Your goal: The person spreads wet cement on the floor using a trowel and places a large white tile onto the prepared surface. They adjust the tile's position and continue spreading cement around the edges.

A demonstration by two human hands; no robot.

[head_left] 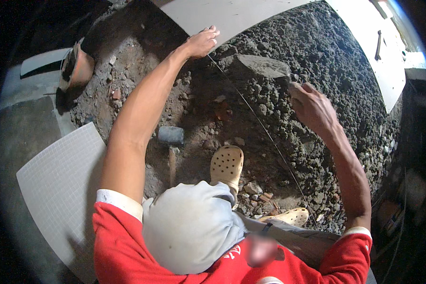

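Observation:
My right hand [312, 106] is closed round the handle of a trowel, and the trowel's flat blade [265, 66] lies on the rough grey mortar [336, 57]. Up and to the left, my left hand [202, 42] is at the near corner of a large pale tile [232, 16]. Its fingers are curled, and whatever they grip is hidden. A thin taut string [265, 127] slants from beneath that hand down past my feet along the edge of the mortar.
A rubber mallet [171, 135] lies on the dirt left of my tan clog [226, 165]. Farther left are a bucket [78, 68] and a gridded light tile [64, 180]. Another pale tile [364, 38] borders the mortar at the right. Stones and brick bits [258, 194] litter the ground.

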